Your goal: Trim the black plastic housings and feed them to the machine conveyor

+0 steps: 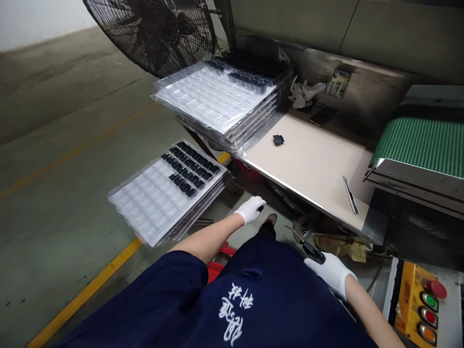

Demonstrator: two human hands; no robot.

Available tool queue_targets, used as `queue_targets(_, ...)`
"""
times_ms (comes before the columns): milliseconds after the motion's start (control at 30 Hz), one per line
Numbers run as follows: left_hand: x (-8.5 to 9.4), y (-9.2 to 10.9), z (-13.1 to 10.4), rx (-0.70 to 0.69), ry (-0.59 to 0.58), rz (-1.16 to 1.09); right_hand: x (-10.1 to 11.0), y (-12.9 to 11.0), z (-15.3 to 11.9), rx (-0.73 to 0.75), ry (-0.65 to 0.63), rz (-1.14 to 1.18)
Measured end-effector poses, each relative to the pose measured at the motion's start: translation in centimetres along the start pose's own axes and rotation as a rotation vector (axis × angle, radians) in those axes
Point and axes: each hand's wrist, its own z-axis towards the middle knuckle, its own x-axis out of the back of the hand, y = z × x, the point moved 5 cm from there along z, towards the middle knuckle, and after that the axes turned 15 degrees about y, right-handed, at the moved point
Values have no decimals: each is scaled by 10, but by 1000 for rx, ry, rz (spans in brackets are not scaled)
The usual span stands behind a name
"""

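Observation:
My left hand point(249, 210), in a white glove, is closed around a small black plastic part point(260, 208), mostly hidden by the fingers. It hovers off the table's front edge, to the right of the lower tray stack. Lower right, my gloved right hand point(329, 271) grips a black-handled tool point(312, 251) with a thin, slightly curved metal tip; its exact kind is unclear. Another black plastic part point(278, 139) lies on the beige work surface point(308, 164). Rows of similar black parts fill some pockets of the lower clear plastic tray point(145, 203).
A taller tray stack point(217, 96) stands at the table's left end, near a large fan point(155, 29). A craft knife point(350, 195), a phone point(323, 116) and crumpled gloves point(304, 93) lie on the table. To the right are a green conveyor belt point(424, 145) and a yellow button box point(416, 302).

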Motion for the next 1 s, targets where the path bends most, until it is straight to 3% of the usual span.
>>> queue_targets(200,9,13,5,183,77,-217,-4,7,0,-13,42,27)
queue_targets(333,25,47,1,333,90,-459,7,15,-7,-46,134,94)
queue_targets(500,56,138,-25,413,-134,-918,53,2,-43,-55,463,658)
queue_targets(600,79,189,-42,450,-309,-1157,75,-21,-65,28,540,860)
queue_targets(667,90,213,-50,561,-433,-1377,83,-35,-73,104,554,941)
queue_targets(767,97,234,-56,662,-535,-1517,87,-45,-80,161,548,1018)
queue_targets(1000,103,251,-61,657,-609,-1549,90,-55,-87,240,563,974)
